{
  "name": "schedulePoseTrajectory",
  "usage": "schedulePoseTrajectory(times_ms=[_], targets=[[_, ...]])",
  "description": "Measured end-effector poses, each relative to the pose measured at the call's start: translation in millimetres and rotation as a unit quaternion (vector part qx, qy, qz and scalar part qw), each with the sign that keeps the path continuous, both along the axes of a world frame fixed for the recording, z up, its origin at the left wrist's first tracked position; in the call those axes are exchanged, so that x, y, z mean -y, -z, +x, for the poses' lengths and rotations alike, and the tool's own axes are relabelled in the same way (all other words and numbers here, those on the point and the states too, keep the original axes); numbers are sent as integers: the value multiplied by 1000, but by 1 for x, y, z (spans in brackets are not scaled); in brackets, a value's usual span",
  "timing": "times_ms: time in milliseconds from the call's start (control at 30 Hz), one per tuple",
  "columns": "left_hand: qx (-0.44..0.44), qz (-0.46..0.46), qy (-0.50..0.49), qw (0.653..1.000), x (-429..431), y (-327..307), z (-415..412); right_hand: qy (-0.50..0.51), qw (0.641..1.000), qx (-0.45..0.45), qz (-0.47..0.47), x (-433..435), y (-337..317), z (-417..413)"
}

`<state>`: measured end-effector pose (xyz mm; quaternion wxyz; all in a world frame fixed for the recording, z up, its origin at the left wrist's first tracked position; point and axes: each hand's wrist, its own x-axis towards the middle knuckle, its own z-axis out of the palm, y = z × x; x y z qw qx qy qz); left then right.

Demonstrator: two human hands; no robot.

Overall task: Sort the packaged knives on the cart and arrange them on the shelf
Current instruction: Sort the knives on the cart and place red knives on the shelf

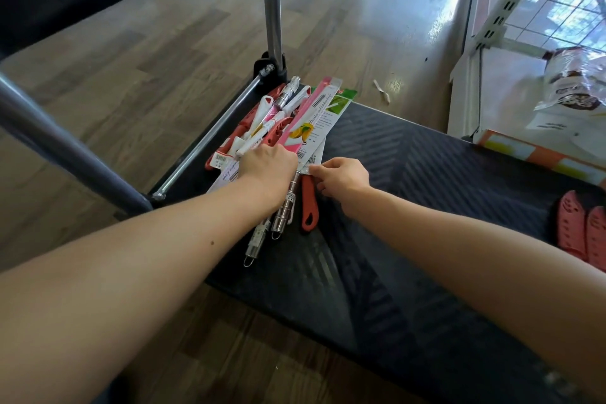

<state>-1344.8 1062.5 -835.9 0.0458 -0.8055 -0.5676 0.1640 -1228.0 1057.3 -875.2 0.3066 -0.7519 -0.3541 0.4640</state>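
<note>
- The black ribbed cart deck (410, 207) stands on a wood-plank floor (131, 75). Its ribbed surface shows broadly right of the pile.
- A red handle (309, 203) and steel handles (285, 210) jut towards the near edge.
- The left hand (267, 167) lies on the packaged knives (295, 128), fingers curled over them. The right hand (344, 175), just beside it, pinches the corner of a white-carded knife (314, 154).
- Barcode stickers (220, 159) show. The script on the pink mango card (306, 128) is too small to read.
- The pile sits at the deck's far left corner by the steel post (273, 10). A white slotted shelf upright (511, 0) stands far right.

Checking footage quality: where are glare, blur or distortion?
Head view: window glare washes out the floor upper right; wide-angle distortion stretches the forearms, tilts the shelf upright; the bag at right is smeared; left hand, right hand and knife packages are sharp.
</note>
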Motion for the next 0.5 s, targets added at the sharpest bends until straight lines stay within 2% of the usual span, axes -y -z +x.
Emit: schedulePoseTrajectory(times_ms=[167,400,500], targets=[[30,-15,-24,999,-5,6,-4,15,1000,-8,9,2,-1,5],[174,-60,-91,979,-7,7,-17,11,996,-83,-23,6,-10,10],[187,-58,-92,976,-6,8,-19,-17,998,-32,-43,9,-10,3]])
